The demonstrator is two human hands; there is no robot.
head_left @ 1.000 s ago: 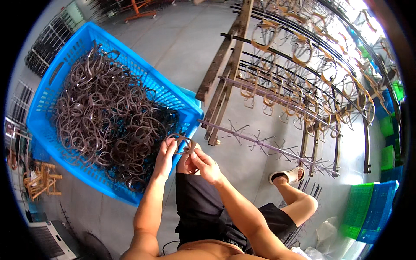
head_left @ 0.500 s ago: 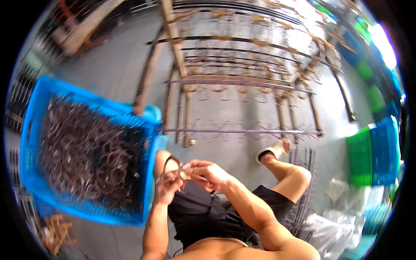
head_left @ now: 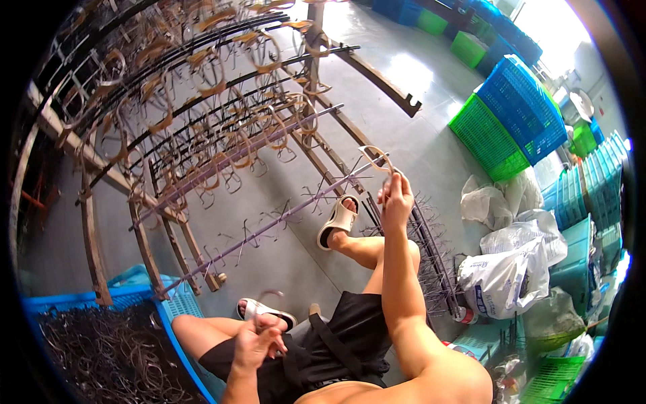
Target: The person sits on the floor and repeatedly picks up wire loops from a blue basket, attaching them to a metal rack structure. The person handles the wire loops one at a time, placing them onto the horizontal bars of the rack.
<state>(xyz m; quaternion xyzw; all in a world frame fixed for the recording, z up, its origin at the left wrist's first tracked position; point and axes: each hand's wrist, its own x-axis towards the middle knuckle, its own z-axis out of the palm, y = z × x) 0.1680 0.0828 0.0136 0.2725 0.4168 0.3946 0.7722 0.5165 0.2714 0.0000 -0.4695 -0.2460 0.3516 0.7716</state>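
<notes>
My right hand (head_left: pixel 397 195) is closed on a thin, light brown curved band (head_left: pixel 378 159), raised beside the far right end of a purple rod (head_left: pixel 282 214) with small wire hooks along it. Low in front of my lap, my left hand (head_left: pixel 259 342) is closed, and a blurred, darker curved band (head_left: pixel 272 294) stands up from its fingers. Close by on the left is a blue basket (head_left: pixel 121 296) heaped with dark curved bands (head_left: pixel 111 353). Rods on a wooden rack (head_left: pixel 101 155) carry many brown bands hanging from hooks.
More hooked rods (head_left: pixel 431 262) lie beside my right leg. To the right are white plastic bags (head_left: pixel 505 276), stacked teal crates (head_left: pixel 592 182) and a blue crate (head_left: pixel 521 111) over a green one (head_left: pixel 488 135). The rack's wooden legs (head_left: pixel 94 242) stand ahead and left.
The view has swung right. My hands, together beside the basket before, are now apart: the right has reached forward to the rod's end with a band, while the left stays low near my lap.
</notes>
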